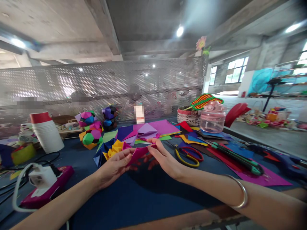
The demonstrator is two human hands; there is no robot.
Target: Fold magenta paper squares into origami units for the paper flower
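"Which step are we looking at?"

"We see two bare hands working a small folded piece of magenta paper (pixel 139 154), so we judge the step in hand to be shaping or pressing a fold. As we read it, the next move calls for lined-up edges and a light, even press along the crease, with neither end slipping"

"How do the hands hold it?"

"Both are closed on it. The left hand (pixel 117 164) pinches one end between thumb and fingers; the right hand (pixel 165 158) nips the other end at its fingertips. The fingers underneath are blurred, so we cannot tell how they press"

"And where does the paper lie?"

"Between the two hands, seemingly raised above the dark blue table (pixel 144 198). From the paper, we place the left hand at eight o'clock and the right hand at four"

"What else is near?"

"Again from the paper, we find a yellow folded piece (pixel 115 148) at nine o'clock, close behind the left hand, touching or not we cannot tell. Loose coloured sheets (pixel 165 127) spread at one o'clock. Scissors (pixel 177 152) with yellow and red handles lie at three, and a green cutter (pixel 237 158) lies farther out that way"
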